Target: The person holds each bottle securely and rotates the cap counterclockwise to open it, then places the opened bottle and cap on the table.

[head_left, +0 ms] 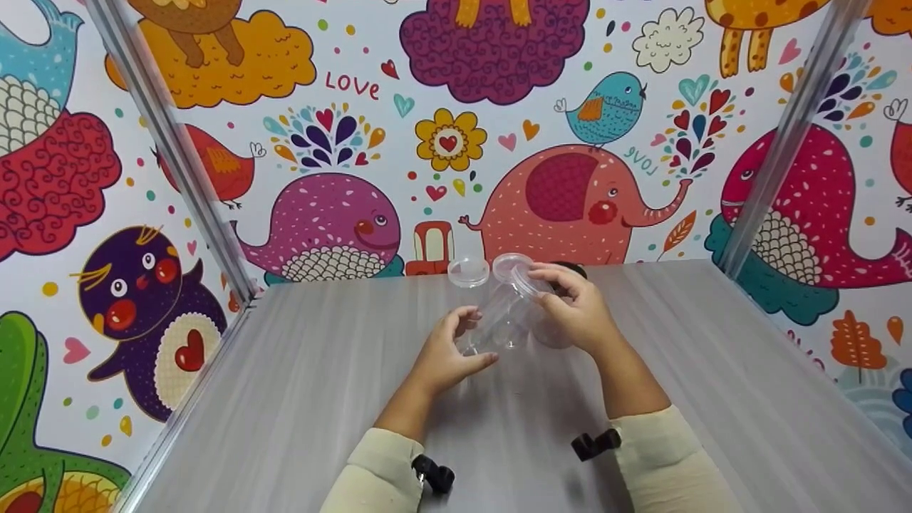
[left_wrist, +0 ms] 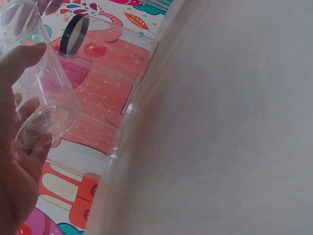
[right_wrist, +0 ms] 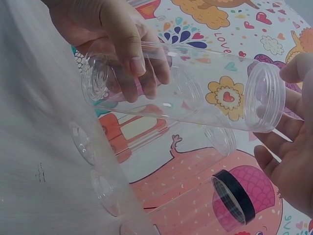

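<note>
Clear jar (right_wrist: 195,81) tilted above table (head_left: 299,399); left hand (head_left: 445,350) curled round base (right_wrist: 94,85), right hand (head_left: 583,313) gripping threaded rim (right_wrist: 265,98). Step seems two-handed handling, mid-air; next move calls for steady grip, clearing standing jars (head_left: 468,273) and black-topped jar (right_wrist: 234,198) behind.

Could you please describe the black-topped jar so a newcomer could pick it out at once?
On the grey table, toward the cartoon-printed wall, clear jars stand in a row. The black-topped jar is at the row's right end, partly behind the right hand in the head view. Its black top sets it apart; its neighbours' rims are clear.
</note>
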The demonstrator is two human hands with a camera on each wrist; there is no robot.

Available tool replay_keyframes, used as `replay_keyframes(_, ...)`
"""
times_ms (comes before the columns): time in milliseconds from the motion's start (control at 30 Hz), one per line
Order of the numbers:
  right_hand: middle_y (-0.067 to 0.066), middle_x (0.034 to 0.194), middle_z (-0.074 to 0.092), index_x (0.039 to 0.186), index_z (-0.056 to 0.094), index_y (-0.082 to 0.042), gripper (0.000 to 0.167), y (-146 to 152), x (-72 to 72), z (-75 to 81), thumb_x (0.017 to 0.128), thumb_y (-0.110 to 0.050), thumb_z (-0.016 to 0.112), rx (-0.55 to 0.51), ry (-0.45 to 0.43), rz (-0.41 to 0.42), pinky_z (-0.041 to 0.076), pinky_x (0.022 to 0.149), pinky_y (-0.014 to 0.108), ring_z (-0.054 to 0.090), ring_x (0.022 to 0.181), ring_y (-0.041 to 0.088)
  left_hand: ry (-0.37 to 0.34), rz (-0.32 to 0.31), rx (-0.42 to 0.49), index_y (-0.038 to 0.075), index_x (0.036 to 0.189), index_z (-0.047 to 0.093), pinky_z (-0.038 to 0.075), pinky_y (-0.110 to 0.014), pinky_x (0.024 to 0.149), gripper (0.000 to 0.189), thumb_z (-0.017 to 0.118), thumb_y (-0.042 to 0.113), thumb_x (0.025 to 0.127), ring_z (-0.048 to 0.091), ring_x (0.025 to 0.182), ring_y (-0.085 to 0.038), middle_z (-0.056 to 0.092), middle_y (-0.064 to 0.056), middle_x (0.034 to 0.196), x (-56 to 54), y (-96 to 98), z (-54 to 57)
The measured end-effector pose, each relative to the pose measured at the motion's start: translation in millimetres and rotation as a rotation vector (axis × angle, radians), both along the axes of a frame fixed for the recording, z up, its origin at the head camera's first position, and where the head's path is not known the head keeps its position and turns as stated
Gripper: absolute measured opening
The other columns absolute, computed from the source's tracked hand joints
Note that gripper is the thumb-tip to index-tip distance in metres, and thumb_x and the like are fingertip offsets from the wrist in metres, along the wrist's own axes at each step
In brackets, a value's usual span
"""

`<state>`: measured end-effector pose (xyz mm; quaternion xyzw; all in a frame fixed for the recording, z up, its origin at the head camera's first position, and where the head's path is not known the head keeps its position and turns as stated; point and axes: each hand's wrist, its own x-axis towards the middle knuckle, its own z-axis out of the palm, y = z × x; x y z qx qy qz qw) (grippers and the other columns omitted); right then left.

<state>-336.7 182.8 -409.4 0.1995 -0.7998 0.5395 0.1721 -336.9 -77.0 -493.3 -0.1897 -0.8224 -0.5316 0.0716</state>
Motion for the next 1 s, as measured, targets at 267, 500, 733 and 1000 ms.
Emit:
replay_keyframes(267,0.005,0.145,0.067,0.130,0.075,-0.015,0.033,0.3,-2.1,0.8,0.097,-0.018,0.074,0.016,0.028,-0.009,0.056,0.099,0.026,0.062,0.127,0.024,0.014,-0.005,0.001,0.022,0.150,0.052,0.048,-0.047,0.123,0.086,0.095,0.043,0.078,0.061,0.141,-0.019,0.063,0.000,0.147,-0.3,-0.4,-0.3)
replay_keyframes(500,0.015,0.135,0.067,0.136,0.070,-0.015,0.046,1.8,-5.2,1.2,0.096,-0.035,0.078,0.126,0.014,-0.110,0.057,0.100,0.047,0.058,0.113,0.024,0.017,-0.002,-0.013,0.018,0.151,0.051,0.048,-0.052,0.122,0.088,0.094,0.044,0.079,0.061,0.139,-0.022,0.063,-0.003,0.146,-0.4,0.3,-0.4)
replay_keyframes(733,0.007,0.133,0.069,0.134,0.073,-0.020,0.046,0.4,-4.0,2.0,0.096,-0.044,0.078,0.167,-0.033,-0.142,0.058,0.093,0.038,0.060,0.108,0.023,0.011,0.009,-0.016,0.019,0.151,0.052,0.048,-0.056,0.121,0.086,0.094,0.040,0.080,0.061,0.139,-0.024,0.063,-0.005,0.147,-0.3,0.7,0.8)
replay_keyframes(1000,0.007,0.133,0.071,0.135,0.074,-0.025,0.044,0.6,-0.5,0.5,0.097,-0.045,0.078,0.146,-0.091,-0.123,0.063,0.094,0.041,0.064,0.108,0.025,0.002,0.007,0.005,0.021,0.150,0.052,0.050,-0.058,0.119,0.085,0.094,0.042,0.079,0.060,0.140,-0.026,0.062,-0.010,0.147,-0.4,0.1,-1.1)
